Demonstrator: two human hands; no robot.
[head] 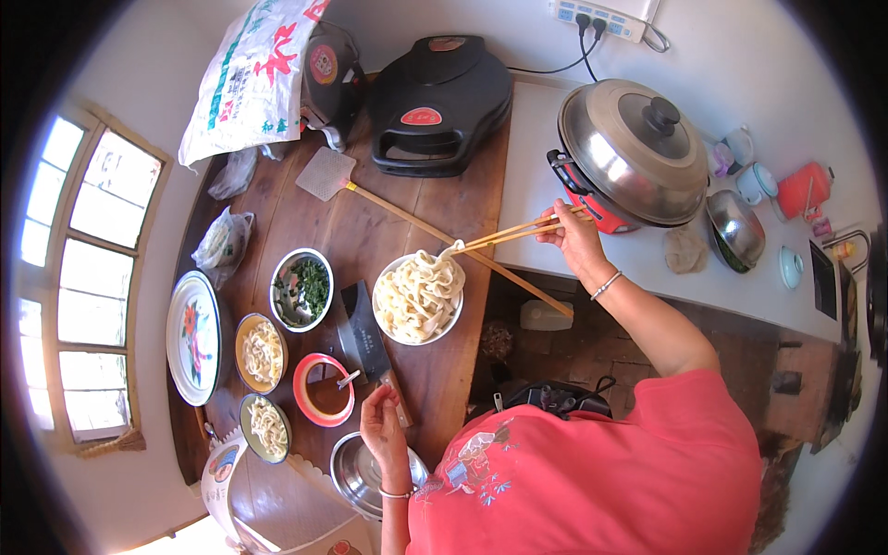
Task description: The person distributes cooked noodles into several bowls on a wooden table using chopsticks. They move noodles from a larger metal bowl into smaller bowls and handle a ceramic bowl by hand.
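Observation:
Wooden chopsticks (510, 232) are in my right hand (574, 236), pinched between thumb and fingers. Their tips hold some wide noodles at the rim of a heaped white bowl of noodles (417, 298). My left hand (383, 420) is loosely curled just above the handle of a cleaver (365, 340), with nothing seen in it. The cleaver lies flat beside the noodle bowl. Left of its blade stands a bowl of chopped greens (302, 289). A red-rimmed bowl of brown sauce (324, 392) has a spoon in it. Two smaller bowls, one yellowish (261, 352) and one green (266, 429), contain noodles.
A fly swatter (409, 218) lies across the wooden table (451, 388), its handle jutting past the edge. Behind stands a black electric griddle (440, 111). A lidded electric pan (631, 152) occupies the white counter (531, 173). A steel basin (354, 472) sits near my left wrist; an enamel tray (194, 340) stands leftward.

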